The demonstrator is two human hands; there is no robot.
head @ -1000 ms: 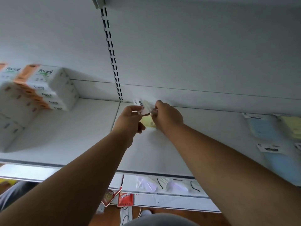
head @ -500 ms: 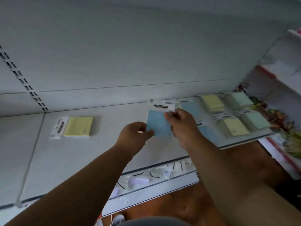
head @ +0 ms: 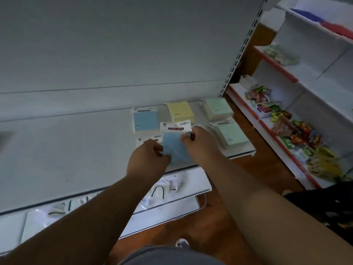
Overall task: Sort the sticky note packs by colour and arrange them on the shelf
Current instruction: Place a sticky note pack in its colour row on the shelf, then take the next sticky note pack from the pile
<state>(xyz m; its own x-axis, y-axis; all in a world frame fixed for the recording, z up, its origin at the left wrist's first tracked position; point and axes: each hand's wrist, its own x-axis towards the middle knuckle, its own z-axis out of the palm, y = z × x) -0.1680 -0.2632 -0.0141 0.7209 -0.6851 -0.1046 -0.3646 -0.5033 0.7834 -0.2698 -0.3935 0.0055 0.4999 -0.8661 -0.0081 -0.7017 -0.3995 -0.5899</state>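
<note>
Held pack: centre of frame, over the shelf's front edge, between left hand and right hand.
Shelf: spans left and centre of frame.
3 stacks, back row: stack 1 left, stack 2 middle, stack 3 right.
Front stack: right of the right hand, before stack 3.
Lower shelf: below the hands.
Snack rack: right side of frame.

Dim, flat, greyish light over the white shelf, darkest at lower left, brighter toward the side shelving at upper right. Soft shadows, no glare. Everything looks slightly smeared; the snack packets at right are blurred. Wide-angle bending curves the shelf edges near the frame borders.
</note>
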